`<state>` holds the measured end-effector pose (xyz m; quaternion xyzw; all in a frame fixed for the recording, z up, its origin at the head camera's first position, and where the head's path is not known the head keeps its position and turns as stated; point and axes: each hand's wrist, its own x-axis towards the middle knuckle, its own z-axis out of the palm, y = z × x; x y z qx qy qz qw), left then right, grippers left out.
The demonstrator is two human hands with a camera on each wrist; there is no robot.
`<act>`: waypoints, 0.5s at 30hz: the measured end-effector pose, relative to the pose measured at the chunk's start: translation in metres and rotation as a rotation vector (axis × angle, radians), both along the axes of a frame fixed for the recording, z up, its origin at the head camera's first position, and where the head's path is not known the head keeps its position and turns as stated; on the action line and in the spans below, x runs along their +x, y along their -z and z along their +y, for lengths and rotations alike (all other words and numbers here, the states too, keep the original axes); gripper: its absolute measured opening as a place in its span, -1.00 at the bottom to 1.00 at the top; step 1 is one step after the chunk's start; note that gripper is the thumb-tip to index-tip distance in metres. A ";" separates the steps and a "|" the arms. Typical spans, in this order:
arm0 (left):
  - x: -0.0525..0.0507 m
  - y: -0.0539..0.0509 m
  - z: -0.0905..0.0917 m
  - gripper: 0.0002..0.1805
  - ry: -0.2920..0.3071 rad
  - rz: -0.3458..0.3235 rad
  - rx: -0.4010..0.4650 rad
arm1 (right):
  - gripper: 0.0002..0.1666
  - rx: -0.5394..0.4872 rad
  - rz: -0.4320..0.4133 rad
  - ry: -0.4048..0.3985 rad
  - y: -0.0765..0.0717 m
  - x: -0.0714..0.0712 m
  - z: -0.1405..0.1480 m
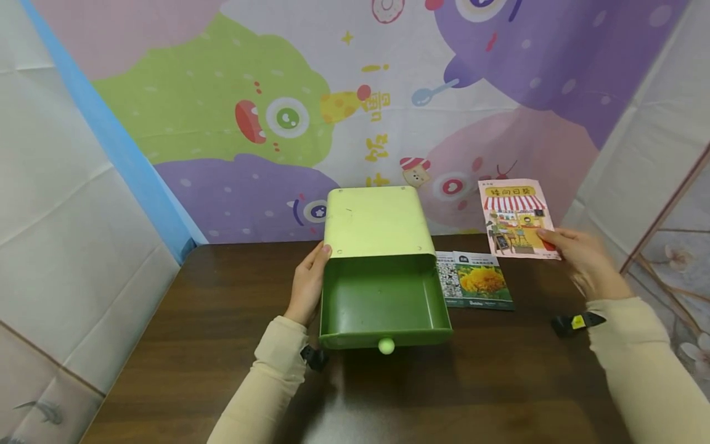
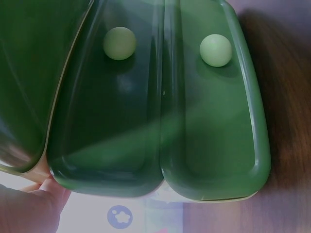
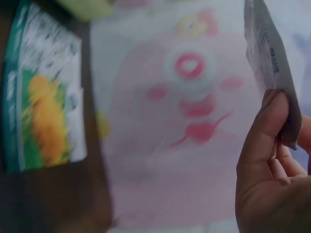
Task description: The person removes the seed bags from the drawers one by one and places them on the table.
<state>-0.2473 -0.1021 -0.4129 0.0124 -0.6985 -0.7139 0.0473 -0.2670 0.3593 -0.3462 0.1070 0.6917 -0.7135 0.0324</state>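
A green box (image 1: 377, 222) of drawers with a pale top stands at mid-table. Its top drawer (image 1: 379, 299) is pulled out, with nothing seen inside. My left hand (image 1: 306, 288) grips the box's left side, thumb at the front edge; its other fingers are partly hidden. In the left wrist view, that hand (image 2: 31, 208) is at the lower left, beside two drawer fronts (image 2: 216, 121) with round knobs. My right hand (image 1: 588, 262) pinches a pink illustrated packet (image 1: 516, 216) by its lower right corner, up to the right of the box. The right wrist view shows the packet (image 3: 272, 63) nearly edge-on.
Flower-picture packets (image 1: 482, 280) lie on the dark wooden table (image 1: 222, 320) just right of the box, partly below the raised packet. A patterned cloth (image 1: 249, 123) hangs behind the table, with pale panels on both sides.
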 end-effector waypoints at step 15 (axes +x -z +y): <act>0.000 -0.001 0.001 -0.27 -0.002 -0.004 -0.002 | -0.56 -0.026 -0.194 0.047 0.086 -0.016 0.051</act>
